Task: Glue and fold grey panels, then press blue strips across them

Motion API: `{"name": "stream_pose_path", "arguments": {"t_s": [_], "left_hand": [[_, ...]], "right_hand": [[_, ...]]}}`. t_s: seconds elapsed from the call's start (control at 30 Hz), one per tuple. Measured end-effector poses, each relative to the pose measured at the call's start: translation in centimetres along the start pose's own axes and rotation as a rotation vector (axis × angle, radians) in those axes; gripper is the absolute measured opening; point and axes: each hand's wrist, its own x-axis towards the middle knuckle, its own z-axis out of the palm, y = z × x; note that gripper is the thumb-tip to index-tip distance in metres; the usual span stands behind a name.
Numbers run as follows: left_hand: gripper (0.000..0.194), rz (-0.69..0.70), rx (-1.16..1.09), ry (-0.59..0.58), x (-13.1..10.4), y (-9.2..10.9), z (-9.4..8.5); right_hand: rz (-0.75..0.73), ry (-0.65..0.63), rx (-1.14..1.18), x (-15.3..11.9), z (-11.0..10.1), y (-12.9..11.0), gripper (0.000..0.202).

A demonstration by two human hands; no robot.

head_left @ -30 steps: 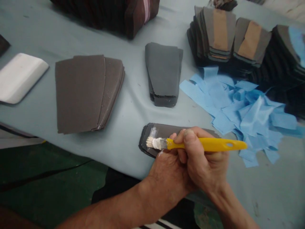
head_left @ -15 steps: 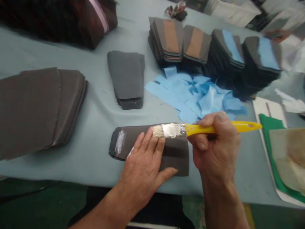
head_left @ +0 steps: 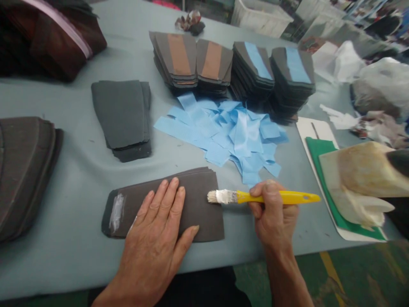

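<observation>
My left hand (head_left: 159, 226) lies flat, fingers stretched, on a stack of dark brown fabric pieces (head_left: 201, 204) near the table's front edge. A white smear (head_left: 117, 213) marks the stack's left end. In my right hand (head_left: 275, 213) is a paintbrush (head_left: 271, 197) with a yellow handle, its bristles pointing left. White paste coats its metal band, and the bristle tip is over the right end of the stack; whether it touches I cannot tell. Behind the brush lies a loose heap of light blue ribbon strips (head_left: 236, 132).
Stacks of dark pieces with brown strips (head_left: 179, 55) and with blue strips (head_left: 258, 59) stand at the back. More dark pieces (head_left: 121, 115) lie left of centre and at far left (head_left: 22, 170). A cut-open plastic container (head_left: 361, 170) rests on a green sheet (head_left: 316, 149) at right.
The brush has moved right relative to the left hand, from above its fingertips to the stack's right end. The view has turned to the right. My left hand stays on the stack.
</observation>
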Motion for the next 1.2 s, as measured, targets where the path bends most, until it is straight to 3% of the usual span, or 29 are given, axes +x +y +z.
{"name": "stream_pose_path", "arguments": {"t_s": [0.37, 0.83, 1.0, 1.2], "left_hand": [[0.064, 0.027, 0.005, -0.016, 0.2, -0.1, -0.2], [0.067, 0.063, 0.002, 0.03, -0.2, -0.7, 0.3], [0.069, 0.109, 0.021, 0.119, -0.4, -1.5, 1.6], [0.075, 0.122, 0.031, 0.273, -1.4, -2.8, 4.8]], "right_hand": [[-0.021, 0.078, -0.062, -0.3, -0.9, -0.4, 0.052], [0.009, 0.0, -0.121, -1.3, -0.9, 0.1, 0.05], [0.04, -0.028, -0.152, -1.6, -1.2, 0.7, 0.051], [0.085, 0.011, -0.198, -1.8, -0.3, 0.2, 0.056]]}}
